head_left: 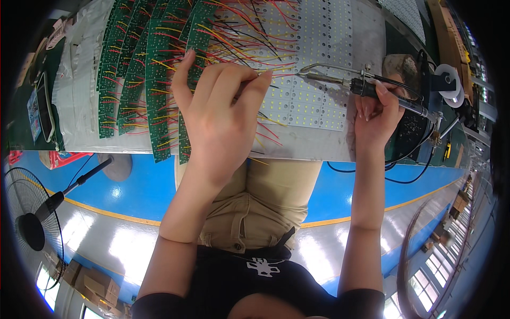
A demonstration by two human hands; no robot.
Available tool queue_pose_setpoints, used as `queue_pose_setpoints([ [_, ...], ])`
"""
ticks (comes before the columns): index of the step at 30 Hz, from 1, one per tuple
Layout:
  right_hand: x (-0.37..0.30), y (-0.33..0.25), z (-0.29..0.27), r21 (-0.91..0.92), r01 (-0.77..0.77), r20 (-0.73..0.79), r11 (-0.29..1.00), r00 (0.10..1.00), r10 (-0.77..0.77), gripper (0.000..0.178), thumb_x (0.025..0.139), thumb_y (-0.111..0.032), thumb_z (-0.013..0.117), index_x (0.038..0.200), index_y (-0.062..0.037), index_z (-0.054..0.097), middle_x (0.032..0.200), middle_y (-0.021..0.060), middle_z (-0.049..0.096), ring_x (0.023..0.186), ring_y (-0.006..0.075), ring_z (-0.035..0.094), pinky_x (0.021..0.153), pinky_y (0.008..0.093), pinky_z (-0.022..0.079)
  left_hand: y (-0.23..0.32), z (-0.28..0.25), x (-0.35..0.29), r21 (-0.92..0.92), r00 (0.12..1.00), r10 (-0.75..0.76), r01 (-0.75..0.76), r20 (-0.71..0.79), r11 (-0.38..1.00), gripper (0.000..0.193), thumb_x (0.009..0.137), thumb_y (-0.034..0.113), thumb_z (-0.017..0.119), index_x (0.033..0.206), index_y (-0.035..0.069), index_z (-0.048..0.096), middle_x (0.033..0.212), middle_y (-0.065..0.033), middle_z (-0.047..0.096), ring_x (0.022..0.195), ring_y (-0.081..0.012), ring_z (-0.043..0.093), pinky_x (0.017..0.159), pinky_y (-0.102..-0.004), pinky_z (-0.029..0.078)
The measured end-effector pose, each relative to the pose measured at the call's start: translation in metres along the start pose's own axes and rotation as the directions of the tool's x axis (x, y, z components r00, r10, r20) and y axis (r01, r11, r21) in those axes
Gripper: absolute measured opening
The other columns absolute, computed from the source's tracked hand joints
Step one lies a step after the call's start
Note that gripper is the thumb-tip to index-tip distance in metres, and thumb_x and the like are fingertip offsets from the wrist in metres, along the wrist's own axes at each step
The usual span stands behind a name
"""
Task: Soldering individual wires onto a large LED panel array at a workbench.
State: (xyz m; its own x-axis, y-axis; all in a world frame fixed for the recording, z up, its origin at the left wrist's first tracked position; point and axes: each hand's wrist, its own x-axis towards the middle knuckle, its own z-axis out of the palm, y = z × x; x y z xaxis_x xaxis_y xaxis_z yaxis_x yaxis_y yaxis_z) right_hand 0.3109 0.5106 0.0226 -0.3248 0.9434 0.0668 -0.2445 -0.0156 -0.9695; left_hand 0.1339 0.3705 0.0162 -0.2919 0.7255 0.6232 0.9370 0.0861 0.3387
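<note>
– What is your left hand [223,109] doing?
– Its grip is pressed together, thumb and forefinger pinching a red wire [287,75] above the pale dotted panel [319,109]
– And your right hand [378,114]?
– Your fingers are wrapped around the soldering iron [361,87], its tip right by the wire's far end
– What's around them?
– Green circuit strips [158,106] with red, yellow and black leads [223,37] lie side by side on your table [396,40], left of the panel; a white spool [450,85] stands beyond your right hand
</note>
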Motion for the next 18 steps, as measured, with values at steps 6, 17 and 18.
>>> queue_pose_setpoints([
  [6,0.0,-0.001,0.0,0.077,-0.034,-0.085,0.996,0.996,0.04,0.005,0.079,-0.012,0.048,0.08,-0.0082,0.046,0.046,-0.0006,0.038,0.036,0.0077,0.03,0.037,0.0222,0.025,0.003,-0.002,0.002,0.001,1.0,-0.01,0.01,0.012,1.0,0.026,0.064,-0.001,0.063,0.084,0.016,0.066,0.077,0.0036,0.057,0.073,-0.0147,0.055,0.096,-0.0412,0.03],
  [17,0.002,-0.003,-0.005,0.197,-0.047,-0.056,0.979,0.997,0.059,0.008,0.076,-0.011,0.051,0.076,-0.0033,0.05,0.047,0.0007,0.036,0.039,0.0084,0.032,0.038,0.0243,0.025,0.005,-0.038,0.007,0.094,0.994,-0.107,0.11,-0.035,0.99,0.022,0.069,0.016,0.067,0.089,0.01,0.059,0.09,-0.0046,0.053,0.086,-0.023,0.049,0.081,-0.0383,0.033],
  [18,0.003,-0.003,-0.006,0.2,-0.048,-0.037,0.979,0.998,0.057,0.008,0.076,-0.011,0.052,0.076,-0.0032,0.05,0.047,0.0007,0.036,0.039,0.0084,0.032,0.038,0.0242,0.025,0.004,-0.046,0.007,0.096,0.995,-0.098,0.101,-0.03,0.99,0.022,0.069,0.016,0.067,0.089,0.01,0.059,0.09,-0.0046,0.053,0.086,-0.023,0.049,0.081,-0.0383,0.033],
])
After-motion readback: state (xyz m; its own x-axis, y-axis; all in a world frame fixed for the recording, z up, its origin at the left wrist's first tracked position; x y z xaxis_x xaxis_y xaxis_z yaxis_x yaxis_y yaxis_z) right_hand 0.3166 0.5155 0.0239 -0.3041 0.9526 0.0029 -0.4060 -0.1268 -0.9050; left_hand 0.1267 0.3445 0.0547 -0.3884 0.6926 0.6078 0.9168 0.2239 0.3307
